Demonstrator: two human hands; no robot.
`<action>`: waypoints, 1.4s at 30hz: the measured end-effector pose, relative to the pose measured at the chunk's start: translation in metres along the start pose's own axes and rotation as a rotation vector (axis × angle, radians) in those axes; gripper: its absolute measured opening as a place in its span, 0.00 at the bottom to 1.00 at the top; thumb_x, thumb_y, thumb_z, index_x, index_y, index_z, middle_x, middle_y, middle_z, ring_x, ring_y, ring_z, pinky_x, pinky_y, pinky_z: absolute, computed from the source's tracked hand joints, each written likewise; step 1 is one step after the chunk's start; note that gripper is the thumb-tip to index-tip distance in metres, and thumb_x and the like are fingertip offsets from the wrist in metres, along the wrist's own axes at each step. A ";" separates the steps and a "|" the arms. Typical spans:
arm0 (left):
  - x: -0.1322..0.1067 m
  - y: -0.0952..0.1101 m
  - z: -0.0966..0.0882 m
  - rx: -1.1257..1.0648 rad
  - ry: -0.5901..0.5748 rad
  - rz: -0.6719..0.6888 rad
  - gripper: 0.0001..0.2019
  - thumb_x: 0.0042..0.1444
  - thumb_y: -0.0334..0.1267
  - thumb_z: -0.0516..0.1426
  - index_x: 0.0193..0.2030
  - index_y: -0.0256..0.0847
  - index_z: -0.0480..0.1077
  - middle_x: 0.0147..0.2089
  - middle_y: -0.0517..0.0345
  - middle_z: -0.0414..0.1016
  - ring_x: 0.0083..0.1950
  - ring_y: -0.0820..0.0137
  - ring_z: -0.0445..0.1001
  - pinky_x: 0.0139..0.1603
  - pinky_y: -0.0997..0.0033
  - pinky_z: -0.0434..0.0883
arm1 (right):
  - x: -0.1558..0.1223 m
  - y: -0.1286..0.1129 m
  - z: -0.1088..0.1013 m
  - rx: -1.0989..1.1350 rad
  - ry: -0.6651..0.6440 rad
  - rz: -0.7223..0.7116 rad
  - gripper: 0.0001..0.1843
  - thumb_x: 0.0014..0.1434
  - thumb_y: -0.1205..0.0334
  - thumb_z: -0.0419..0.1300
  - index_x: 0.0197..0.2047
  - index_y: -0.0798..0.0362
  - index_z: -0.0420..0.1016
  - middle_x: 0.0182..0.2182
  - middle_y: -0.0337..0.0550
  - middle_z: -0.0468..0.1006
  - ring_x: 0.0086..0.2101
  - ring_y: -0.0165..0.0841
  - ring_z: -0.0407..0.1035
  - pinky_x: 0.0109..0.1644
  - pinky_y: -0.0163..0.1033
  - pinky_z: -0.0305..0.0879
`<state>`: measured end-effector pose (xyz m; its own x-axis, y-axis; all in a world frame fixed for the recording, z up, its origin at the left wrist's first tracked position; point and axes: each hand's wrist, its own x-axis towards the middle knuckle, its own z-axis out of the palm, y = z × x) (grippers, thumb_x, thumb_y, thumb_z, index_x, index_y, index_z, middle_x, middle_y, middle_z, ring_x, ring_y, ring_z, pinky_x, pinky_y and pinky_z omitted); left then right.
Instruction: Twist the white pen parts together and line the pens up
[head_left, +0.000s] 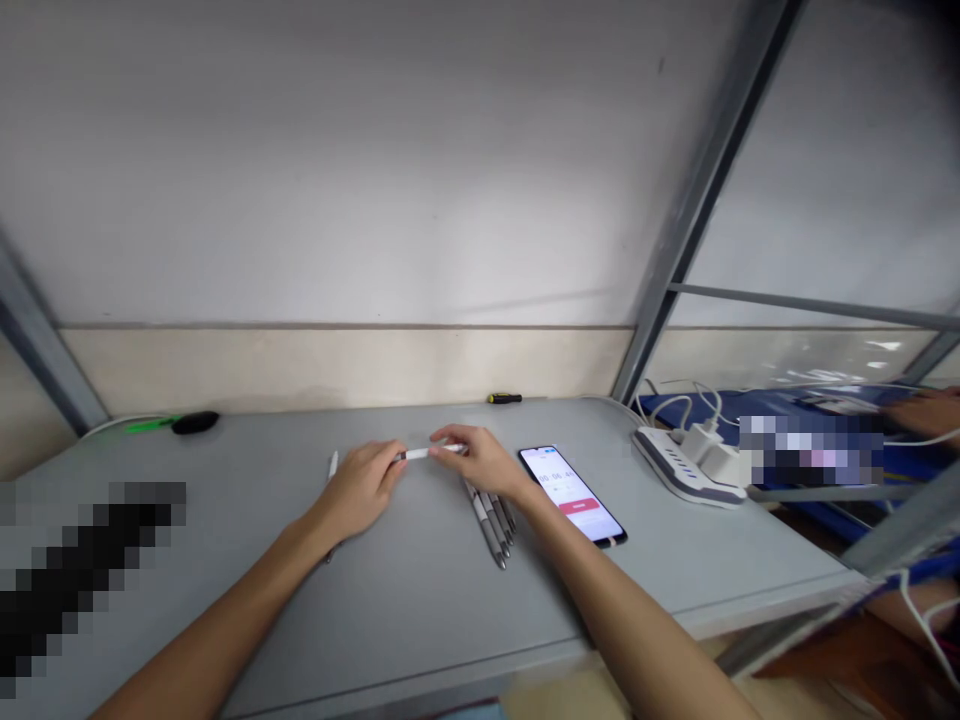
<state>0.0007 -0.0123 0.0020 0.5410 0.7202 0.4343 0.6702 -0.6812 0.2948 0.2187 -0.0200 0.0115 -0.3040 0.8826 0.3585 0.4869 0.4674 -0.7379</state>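
A white pen [417,454] with a dark band lies level between my two hands, just above or on the grey desk. My left hand [367,482] pinches its left end, fingers closed. At the other end, the thumb and fingers of my right hand [472,458] close around the pen. Several grey-and-white pens [489,528] lie side by side below my right hand, their upper ends hidden by it. Another pen [333,465] lies beside my left hand, partly covered by the wrist.
A lit phone [571,495] showing a timer lies right of the pens. Farther right stands a power strip [686,468] with plugs and cables. A yellow-black screwdriver [505,398] and a black object [196,422] lie along the back edge. Metal posts [709,200] frame the desk [420,620].
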 end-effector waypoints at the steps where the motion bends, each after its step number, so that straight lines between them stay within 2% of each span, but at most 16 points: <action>1: 0.000 0.000 0.000 0.003 0.002 0.004 0.13 0.65 0.39 0.43 0.42 0.42 0.67 0.37 0.55 0.73 0.39 0.66 0.70 0.40 0.68 0.62 | 0.000 0.000 0.000 -0.022 -0.015 -0.001 0.12 0.60 0.55 0.55 0.35 0.54 0.75 0.26 0.39 0.73 0.27 0.28 0.62 0.32 0.34 0.57; 3: 0.000 0.000 0.000 0.011 -0.001 0.005 0.13 0.65 0.39 0.43 0.41 0.42 0.67 0.36 0.56 0.72 0.39 0.66 0.69 0.40 0.68 0.62 | 0.001 -0.001 0.000 -0.061 -0.019 -0.026 0.12 0.60 0.58 0.55 0.31 0.55 0.75 0.26 0.39 0.73 0.27 0.29 0.63 0.33 0.34 0.56; 6: 0.000 0.002 0.000 0.015 -0.012 0.004 0.12 0.65 0.39 0.43 0.39 0.42 0.66 0.35 0.56 0.71 0.37 0.66 0.69 0.38 0.69 0.61 | 0.000 -0.002 0.000 -0.069 0.036 -0.074 0.04 0.55 0.65 0.59 0.34 0.54 0.74 0.30 0.39 0.74 0.30 0.29 0.64 0.34 0.33 0.58; 10: 0.001 0.004 -0.001 0.017 -0.028 -0.004 0.12 0.64 0.39 0.43 0.36 0.42 0.64 0.34 0.57 0.70 0.35 0.67 0.68 0.36 0.69 0.60 | -0.001 -0.003 0.002 -0.123 0.079 -0.129 0.05 0.51 0.71 0.60 0.32 0.53 0.72 0.31 0.39 0.74 0.33 0.30 0.66 0.38 0.34 0.59; 16: 0.000 0.008 -0.002 0.011 -0.031 -0.021 0.12 0.64 0.39 0.43 0.35 0.42 0.64 0.32 0.58 0.71 0.34 0.68 0.68 0.35 0.70 0.60 | 0.001 0.000 0.005 -0.201 0.096 -0.169 0.07 0.50 0.73 0.60 0.30 0.53 0.70 0.29 0.38 0.71 0.31 0.30 0.64 0.36 0.34 0.57; 24: 0.000 0.009 -0.005 -0.013 -0.028 -0.051 0.13 0.64 0.42 0.44 0.42 0.45 0.68 0.34 0.58 0.74 0.35 0.67 0.71 0.36 0.70 0.62 | 0.001 0.005 0.001 -0.258 0.116 -0.179 0.08 0.49 0.76 0.58 0.30 0.53 0.68 0.30 0.39 0.70 0.32 0.31 0.63 0.36 0.34 0.56; 30: 0.000 0.000 -0.001 -0.006 0.018 -0.030 0.17 0.65 0.42 0.44 0.55 0.50 0.68 0.42 0.55 0.77 0.45 0.64 0.72 0.47 0.65 0.66 | 0.002 0.009 -0.005 -0.305 0.164 -0.118 0.06 0.50 0.73 0.61 0.31 0.53 0.71 0.28 0.39 0.73 0.33 0.32 0.63 0.36 0.34 0.55; 36: 0.001 -0.003 -0.004 -0.002 0.068 -0.049 0.17 0.64 0.40 0.44 0.52 0.48 0.70 0.42 0.55 0.77 0.46 0.64 0.72 0.49 0.63 0.66 | 0.005 0.017 -0.010 -0.332 0.200 -0.082 0.08 0.50 0.70 0.63 0.35 0.51 0.77 0.30 0.41 0.77 0.35 0.34 0.66 0.38 0.37 0.59; 42: 0.002 -0.002 -0.009 -0.014 0.079 -0.063 0.16 0.64 0.39 0.43 0.47 0.48 0.70 0.41 0.56 0.77 0.43 0.64 0.73 0.44 0.64 0.67 | 0.005 0.025 -0.013 -0.337 0.228 -0.055 0.10 0.53 0.68 0.61 0.38 0.49 0.79 0.36 0.43 0.80 0.38 0.38 0.72 0.42 0.40 0.63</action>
<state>-0.0037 -0.0109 0.0101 0.4559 0.7495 0.4801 0.6940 -0.6370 0.3355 0.2396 -0.0031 0.0022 -0.1664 0.8269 0.5372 0.7276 0.4706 -0.4991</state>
